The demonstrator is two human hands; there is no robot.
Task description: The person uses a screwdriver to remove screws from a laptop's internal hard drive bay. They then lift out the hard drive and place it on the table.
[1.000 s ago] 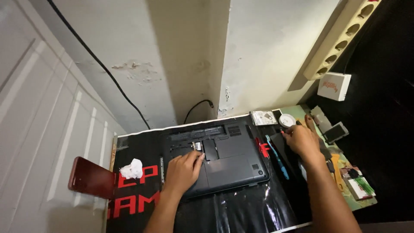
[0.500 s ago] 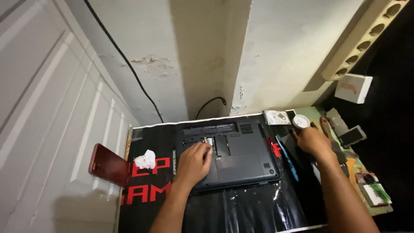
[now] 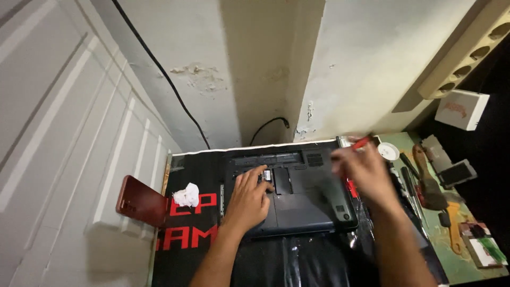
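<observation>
Dim overhead light; right hand [image 3: 361, 167] motion-blurred.

You face a grey-white plaster wall [image 3: 372, 69] with a recessed corner at centre frame, shadowed; paint flakes at upper centre. A black cable [image 3: 159, 74] runs diagonally down the wall from the top left. A white panelled door [image 3: 64, 149] fills the left of the frame. A cream perforated rail [image 3: 467, 53] crosses the upper right. Lower centre, a black mat [image 3: 191, 244] with red lettering covers the table; lower right, a green mat [image 3: 457, 260].
</observation>
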